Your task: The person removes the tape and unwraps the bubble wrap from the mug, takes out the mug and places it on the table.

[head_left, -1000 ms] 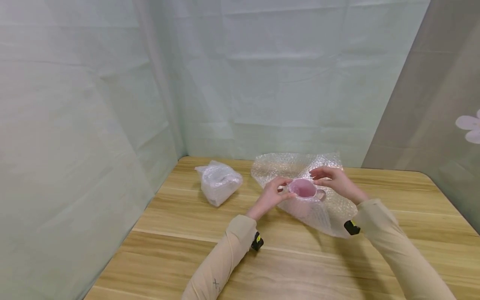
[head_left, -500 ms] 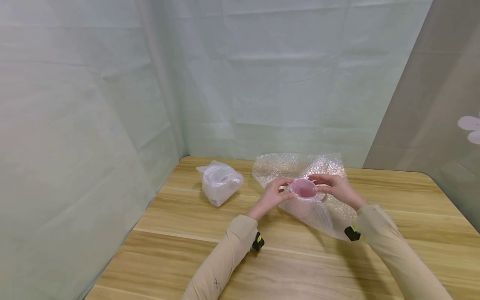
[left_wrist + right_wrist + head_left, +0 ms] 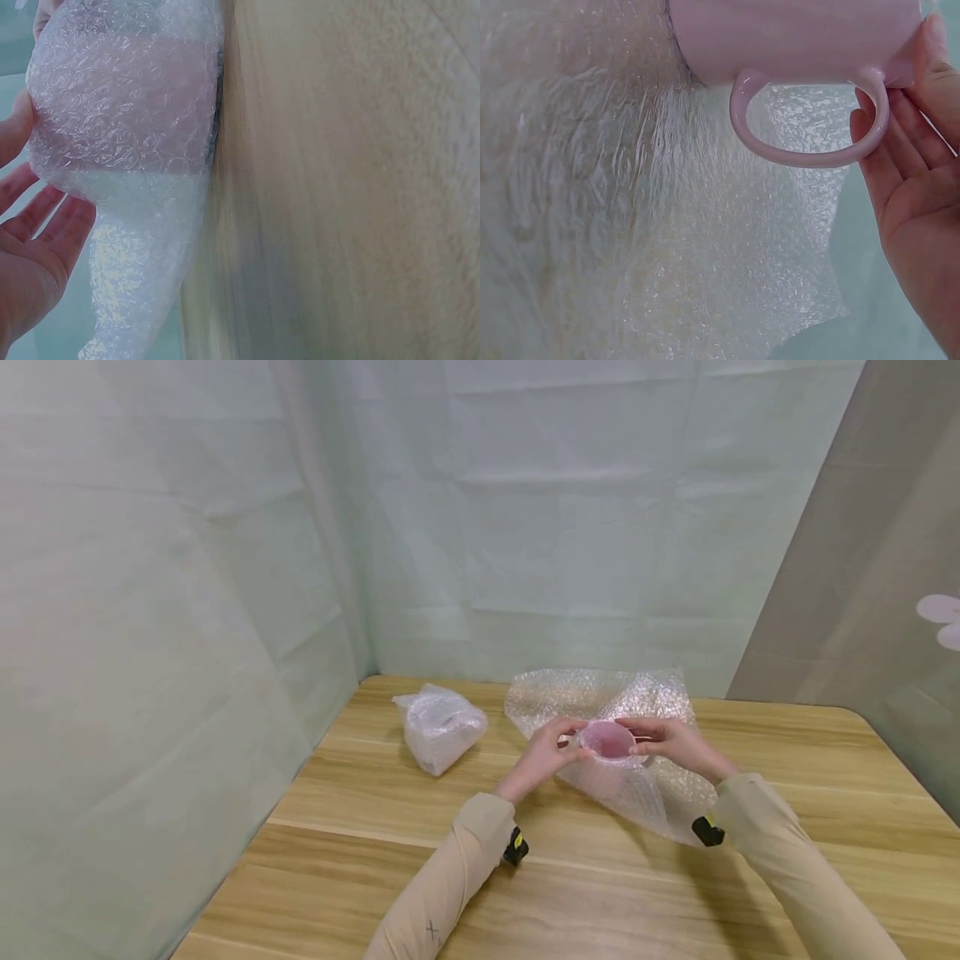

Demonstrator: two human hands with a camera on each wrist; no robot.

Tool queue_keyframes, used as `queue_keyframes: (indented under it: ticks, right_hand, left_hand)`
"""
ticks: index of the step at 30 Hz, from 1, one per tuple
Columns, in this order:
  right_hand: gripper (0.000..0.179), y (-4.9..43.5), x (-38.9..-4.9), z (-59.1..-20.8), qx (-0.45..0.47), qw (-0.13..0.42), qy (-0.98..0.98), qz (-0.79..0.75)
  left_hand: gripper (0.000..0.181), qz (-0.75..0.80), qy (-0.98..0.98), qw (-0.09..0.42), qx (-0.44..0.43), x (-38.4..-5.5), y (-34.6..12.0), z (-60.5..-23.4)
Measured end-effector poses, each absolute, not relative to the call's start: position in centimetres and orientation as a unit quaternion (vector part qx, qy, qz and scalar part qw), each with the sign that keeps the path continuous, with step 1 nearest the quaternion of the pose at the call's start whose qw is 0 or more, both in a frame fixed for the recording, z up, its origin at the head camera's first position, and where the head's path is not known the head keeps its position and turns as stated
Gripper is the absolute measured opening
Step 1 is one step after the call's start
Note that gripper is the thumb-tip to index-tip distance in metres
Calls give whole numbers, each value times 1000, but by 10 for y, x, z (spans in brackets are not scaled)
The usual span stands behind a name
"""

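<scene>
A pink mug (image 3: pixel 609 741) stands upright on a sheet of bubble wrap (image 3: pixel 562 689), its opening facing up. My left hand (image 3: pixel 542 753) holds the mug's left side at the rim; in the left wrist view, bubble wrap (image 3: pixel 124 112) covers that side and the fingers press against it. On the other side, my right hand (image 3: pixel 680 748) grips the rim, thumb in front and fingers behind. The right wrist view shows the mug's handle (image 3: pixel 802 157) bare, with fingers of the right hand (image 3: pixel 919 165) beside its upper end.
A bundle wrapped in bubble wrap (image 3: pixel 441 731) sits at the back left of the wooden table (image 3: pixel 360 835). Pale cloth (image 3: pixel 540 527) hangs behind the table and along its left side. The loose sheet spreads toward the back edge and front right.
My right hand has come down and left from above the handle onto the mug's right rim. The left hand keeps its place on the mug.
</scene>
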State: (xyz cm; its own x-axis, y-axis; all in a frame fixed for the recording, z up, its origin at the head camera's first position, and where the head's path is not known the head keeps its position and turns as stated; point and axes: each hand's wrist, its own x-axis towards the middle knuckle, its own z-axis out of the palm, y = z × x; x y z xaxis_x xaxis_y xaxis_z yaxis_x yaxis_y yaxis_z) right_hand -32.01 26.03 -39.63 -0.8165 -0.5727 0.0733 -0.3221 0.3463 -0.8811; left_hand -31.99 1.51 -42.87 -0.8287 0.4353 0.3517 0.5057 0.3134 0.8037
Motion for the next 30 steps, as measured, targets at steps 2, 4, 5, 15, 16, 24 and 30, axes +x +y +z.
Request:
queue_keyframes:
  ticks: [2, 4, 5, 15, 16, 24, 30]
  right_hand:
    - [50, 261, -320, -396, -278, 128, 809, -501]
    - [50, 261, -320, -396, -281, 130, 807, -503]
    - [50, 260, -321, -395, -284, 131, 805, -504]
    - [51, 261, -323, -396, -274, 139, 805, -508]
    - [51, 261, -323, -396, -272, 137, 805, -508]
    - [50, 260, -324, -397, -270, 135, 804, -513]
    - [49, 260, -325, -396, -276, 138, 798, -518]
  left_hand:
    - [49, -509, -810, 35, -291, -320, 15, -429]
    - [49, -508, -810, 36, -292, -320, 15, -429]
    - [49, -507, -810, 36, -292, -319, 15, -429]
    - [54, -456, -837, 20, -302, -321, 15, -414]
    - [55, -454, -838, 16, -302, -322, 15, -412]
    - [63, -438, -844, -9, -310, -324, 13, -403]
    - [55, -409, -851, 2, -329, -331, 14, -402]
